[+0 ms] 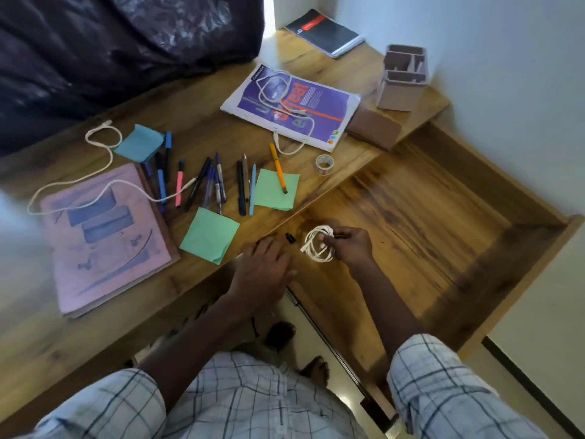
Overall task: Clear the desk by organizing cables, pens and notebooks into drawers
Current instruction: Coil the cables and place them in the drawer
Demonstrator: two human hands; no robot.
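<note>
My right hand (351,243) grips a coiled white cable (318,245) over the near left corner of the open wooden drawer (443,223). My left hand (267,264) rests flat on the desk's front edge (196,280), fingers straight. A second white cable (104,185) trails across the pink notebook (104,245) at the left. A third white cable (285,99) lies on the purple notebook (291,106). Several pens (209,182) lie in a row mid-desk; an orange pen (278,167) rests partly on a green sticky pad (277,190).
A black notebook (326,33) lies at the far corner. A pink pen holder (403,77) and a brown wallet-like pad (373,128) stand at the right. A tape roll (324,164), blue sticky pad (139,142) and second green pad (209,234) lie about. Dark plastic sheet (110,42) behind.
</note>
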